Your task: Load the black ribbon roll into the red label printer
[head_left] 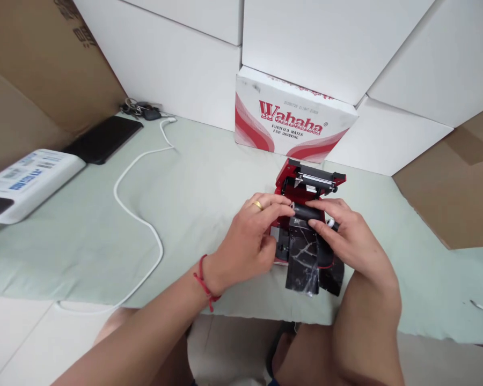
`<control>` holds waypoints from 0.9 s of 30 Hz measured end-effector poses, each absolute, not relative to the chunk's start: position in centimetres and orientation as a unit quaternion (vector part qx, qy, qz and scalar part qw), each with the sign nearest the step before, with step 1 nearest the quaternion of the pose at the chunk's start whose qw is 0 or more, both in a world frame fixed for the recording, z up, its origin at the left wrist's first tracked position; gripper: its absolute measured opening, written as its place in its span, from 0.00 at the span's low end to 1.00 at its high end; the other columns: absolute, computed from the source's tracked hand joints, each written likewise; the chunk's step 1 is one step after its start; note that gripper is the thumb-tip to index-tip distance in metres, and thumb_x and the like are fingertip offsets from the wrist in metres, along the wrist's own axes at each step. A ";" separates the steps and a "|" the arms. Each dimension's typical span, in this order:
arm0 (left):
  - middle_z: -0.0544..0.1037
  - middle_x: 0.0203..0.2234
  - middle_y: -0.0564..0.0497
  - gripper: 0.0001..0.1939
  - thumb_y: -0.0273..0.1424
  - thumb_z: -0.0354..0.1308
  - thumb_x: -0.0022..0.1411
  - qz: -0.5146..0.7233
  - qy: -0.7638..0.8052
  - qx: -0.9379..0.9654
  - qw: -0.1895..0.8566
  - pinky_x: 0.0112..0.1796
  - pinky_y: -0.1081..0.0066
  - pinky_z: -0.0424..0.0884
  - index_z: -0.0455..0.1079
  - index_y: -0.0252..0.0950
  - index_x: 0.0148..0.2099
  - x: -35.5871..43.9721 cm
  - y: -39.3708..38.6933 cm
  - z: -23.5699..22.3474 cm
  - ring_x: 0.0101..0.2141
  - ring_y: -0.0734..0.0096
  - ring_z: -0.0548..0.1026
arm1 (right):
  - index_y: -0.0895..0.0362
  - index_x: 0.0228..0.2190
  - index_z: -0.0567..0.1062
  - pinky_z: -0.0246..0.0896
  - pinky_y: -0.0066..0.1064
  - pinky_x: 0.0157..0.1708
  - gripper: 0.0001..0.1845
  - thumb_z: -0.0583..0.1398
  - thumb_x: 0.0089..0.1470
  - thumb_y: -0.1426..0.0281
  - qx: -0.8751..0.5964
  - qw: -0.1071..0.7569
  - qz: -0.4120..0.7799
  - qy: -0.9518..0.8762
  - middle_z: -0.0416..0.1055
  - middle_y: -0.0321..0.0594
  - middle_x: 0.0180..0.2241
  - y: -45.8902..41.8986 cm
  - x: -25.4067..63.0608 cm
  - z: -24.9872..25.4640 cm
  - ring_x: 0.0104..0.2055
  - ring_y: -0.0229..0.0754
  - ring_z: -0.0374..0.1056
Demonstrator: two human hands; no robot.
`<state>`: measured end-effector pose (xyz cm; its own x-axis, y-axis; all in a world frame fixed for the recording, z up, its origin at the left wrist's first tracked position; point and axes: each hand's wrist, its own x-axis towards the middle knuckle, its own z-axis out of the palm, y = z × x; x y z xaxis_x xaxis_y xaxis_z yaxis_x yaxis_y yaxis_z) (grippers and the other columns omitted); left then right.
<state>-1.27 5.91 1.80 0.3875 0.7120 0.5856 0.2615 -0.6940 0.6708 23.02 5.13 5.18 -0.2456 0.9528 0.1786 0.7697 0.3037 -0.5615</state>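
Observation:
A small red and black machine (282, 185), perhaps a label printer, stands on the cloth with its lid raised. Inside it is a black ribbon roll (306, 211), and from this a shiny creased strip of black film (302, 257) hangs over the front. My left hand (253, 230) has its fingertips closed at the roll's left end. At the right end, the fingers of my right hand (342, 228) grip the roll from above and below. Beside the right fingers shows a white-ended black spool (332, 224). A second piece of black film (333, 276) hangs lower right.
Behind the machine stands a white and red water carton (293, 115) against white boxes (306, 43). A white cable (139, 217) winds across the green cloth (209, 171). To the left lie a black phone (108, 138), keys (143, 110) and a white device (36, 179). Cardboard (459, 182) borders the right.

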 end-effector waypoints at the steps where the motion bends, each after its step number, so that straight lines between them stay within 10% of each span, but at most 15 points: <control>1: 0.79 0.57 0.41 0.30 0.16 0.50 0.51 0.442 0.280 0.819 0.236 0.58 0.51 0.74 0.71 0.38 0.56 -1.7 5.7 1.8 0.58 0.55 0.75 | 0.49 0.56 0.80 0.69 0.54 0.61 0.18 0.62 0.67 0.63 -0.564 0.242 0.180 -0.769 0.81 0.46 0.53 5.3 23.0 5.0 0.60 0.55 0.72; 12: 0.85 0.42 0.48 0.09 0.22 0.56 0.71 0.432 0.214 0.875 0.050 0.53 0.60 0.72 0.74 0.37 0.49 -1.0 3.2 0.6 0.49 0.60 0.79 | 0.49 0.52 0.81 0.67 0.48 0.62 0.14 0.60 0.68 0.64 -0.571 0.278 0.208 -0.744 0.80 0.44 0.55 5.8 22.0 3.8 0.59 0.50 0.74; 23: 0.85 0.41 0.47 0.09 0.21 0.58 0.69 0.469 0.238 0.849 0.039 0.48 0.60 0.72 0.75 0.35 0.49 -0.1 2.9 1.0 0.47 0.61 0.79 | 0.49 0.51 0.83 0.58 0.53 0.71 0.15 0.61 0.68 0.62 -0.564 0.303 0.229 -0.734 0.79 0.44 0.61 5.9 21.5 3.3 0.69 0.52 0.68; 27: 0.86 0.42 0.47 0.09 0.22 0.57 0.70 0.464 0.252 0.847 0.051 0.48 0.58 0.72 0.76 0.35 0.49 0.2 3.0 1.0 0.47 0.60 0.79 | 0.50 0.44 0.85 0.68 0.49 0.64 0.13 0.62 0.67 0.60 -0.586 0.355 0.232 -0.690 0.84 0.43 0.51 5.4 22.0 4.1 0.57 0.51 0.78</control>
